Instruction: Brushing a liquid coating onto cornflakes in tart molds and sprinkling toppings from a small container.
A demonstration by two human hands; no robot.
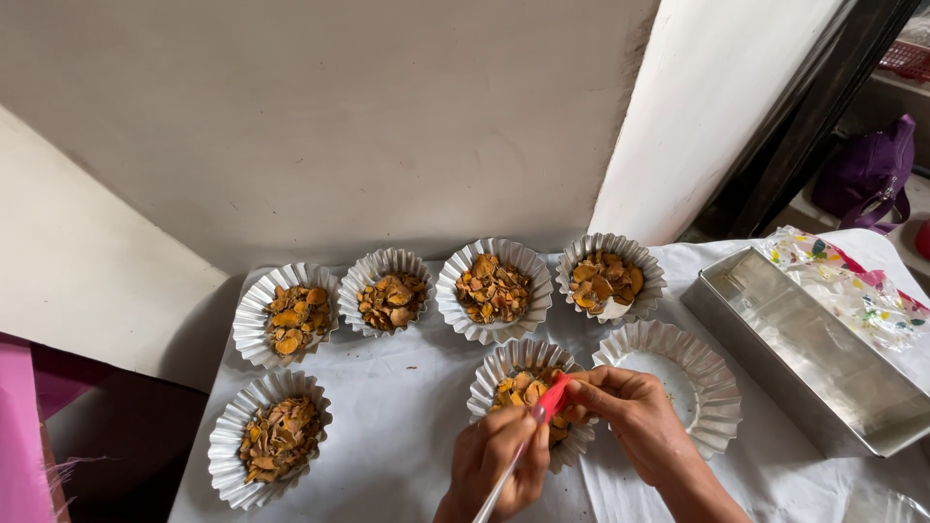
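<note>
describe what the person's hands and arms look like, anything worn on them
Both hands are bare: the left hand and the right hand show no gloves, rings or bracelets. The right forearm is uncovered to the frame edge, with no sleeve or watch. Of the left arm only the wrist shows, also bare.

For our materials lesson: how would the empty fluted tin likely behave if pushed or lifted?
The empty tin looks thin and shiny, so it is probably light and would slide easily on the white cloth. Its wide, shallow shape suggests it won't tip. The pleated rim may dent if squeezed.

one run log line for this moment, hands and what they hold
left hand + right hand: both hold red-tipped tool | over filled fluted mould | empty mould right
</note>
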